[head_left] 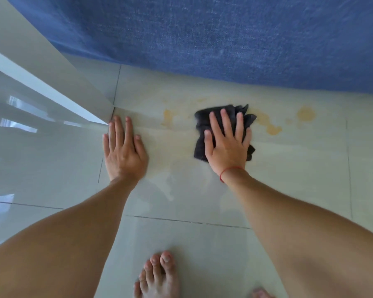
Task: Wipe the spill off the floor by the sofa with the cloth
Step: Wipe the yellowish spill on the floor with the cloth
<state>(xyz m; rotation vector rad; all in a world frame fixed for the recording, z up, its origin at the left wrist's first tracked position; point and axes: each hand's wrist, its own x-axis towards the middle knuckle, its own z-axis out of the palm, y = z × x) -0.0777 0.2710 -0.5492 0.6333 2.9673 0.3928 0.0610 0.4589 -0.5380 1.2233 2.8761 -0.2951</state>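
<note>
I am pressing my flat, open right hand (226, 145) on the dark cloth (222, 132) over the yellow spill (271, 127) beside the blue sofa (224, 37), my open left hand (124, 151) bracing empty on the floor (202, 244), with stains remaining either side.

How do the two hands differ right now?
The right hand presses flat on the dark cloth; the left hand rests on bare floor. The right wrist wears a red string; the left wrist is bare. Both lie palm down, fingers spread.
</note>
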